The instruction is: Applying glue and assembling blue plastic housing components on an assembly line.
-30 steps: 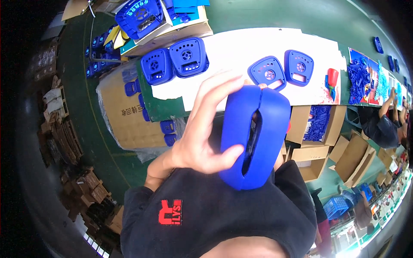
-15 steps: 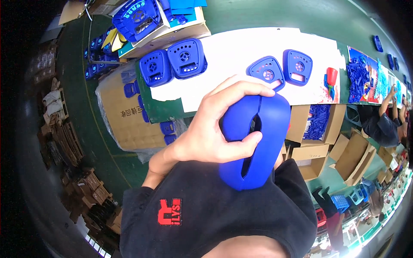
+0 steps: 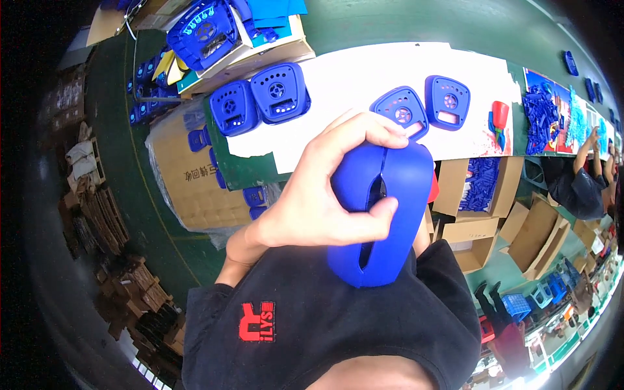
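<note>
A blue plastic housing (image 3: pixel 403 208) with rounded ends and a long dark slot along its seam is held upright close to my chest. My left hand (image 3: pixel 325 185) is closed around its left side, with the fingers over the top end and the thumb beside the slot. Behind the housing my right hand is hidden; only a bit of my right forearm (image 3: pixel 422 237) shows. Part of a red object (image 3: pixel 434 189) peeks out at the housing's right edge, too covered to name.
On the white-covered table (image 3: pixel 344 75) lie two blue panels (image 3: pixel 448 102) at the right and two blue housings (image 3: pixel 278 91) at the left. A red-handled tool (image 3: pixel 500 117) lies farther right. Open cardboard boxes (image 3: pixel 512 185), one with blue parts, stand beside the table. Co-workers (image 3: pixel 578 182) are at far right.
The housing has shifted slightly left and turned a little in my left hand. More of the red object shows at its right edge.
</note>
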A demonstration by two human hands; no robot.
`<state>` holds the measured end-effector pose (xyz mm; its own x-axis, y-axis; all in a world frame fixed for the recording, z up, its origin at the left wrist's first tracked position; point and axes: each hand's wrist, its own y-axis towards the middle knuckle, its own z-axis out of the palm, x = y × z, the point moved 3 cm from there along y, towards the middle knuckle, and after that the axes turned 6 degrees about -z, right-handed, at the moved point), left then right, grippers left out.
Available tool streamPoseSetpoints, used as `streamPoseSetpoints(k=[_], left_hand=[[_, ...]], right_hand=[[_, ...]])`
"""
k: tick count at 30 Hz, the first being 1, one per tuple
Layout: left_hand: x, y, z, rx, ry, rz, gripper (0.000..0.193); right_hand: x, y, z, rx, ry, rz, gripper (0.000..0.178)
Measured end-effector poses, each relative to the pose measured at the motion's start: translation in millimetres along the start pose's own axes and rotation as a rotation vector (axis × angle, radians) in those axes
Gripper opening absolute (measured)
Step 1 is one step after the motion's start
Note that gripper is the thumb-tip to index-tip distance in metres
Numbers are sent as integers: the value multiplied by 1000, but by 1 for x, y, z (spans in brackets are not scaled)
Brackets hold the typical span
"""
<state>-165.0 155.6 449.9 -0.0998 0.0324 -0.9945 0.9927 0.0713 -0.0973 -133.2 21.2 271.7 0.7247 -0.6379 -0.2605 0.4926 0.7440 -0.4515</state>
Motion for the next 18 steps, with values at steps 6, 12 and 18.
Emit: streamPoseSetpoints(k=[6,12,18], left_hand=[[2,5,2,64,28,37,49],[13,7,8,-20,-138,-45,27],[27,7,1,-63,-336,-190,30]], right_hand=[[13,-2,4,20,-205,-15,74],[23,4,-12,390,-461,-46,75],[13,-5,2,316,-464,-90,76]])
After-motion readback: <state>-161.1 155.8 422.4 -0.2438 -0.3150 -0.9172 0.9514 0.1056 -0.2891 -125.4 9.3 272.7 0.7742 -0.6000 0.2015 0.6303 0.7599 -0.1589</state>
